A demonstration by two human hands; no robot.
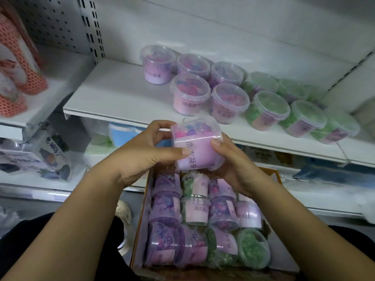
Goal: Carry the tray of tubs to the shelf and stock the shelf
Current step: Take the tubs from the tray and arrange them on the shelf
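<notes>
A clear tub with a purple label [197, 146] is held in the air between both hands, just below the white shelf's front edge [125, 116]. My left hand [146, 153] grips its left side, thumb across the label. My right hand [233, 165] grips its right side and bottom. Beneath them a cardboard tray [142, 216] holds several purple and green tubs lying on their sides. On the shelf stand several purple tubs [190, 94] and, to their right, several green tubs [267, 110].
Orange honeycomb-patterned goods [18, 74] stand on the neighbouring shelf at the left. Packaged items [40, 155] fill the lower left shelf, and blue goods [328, 173] lie on the lower shelf at the right. A perforated back panel [56, 23] rises behind.
</notes>
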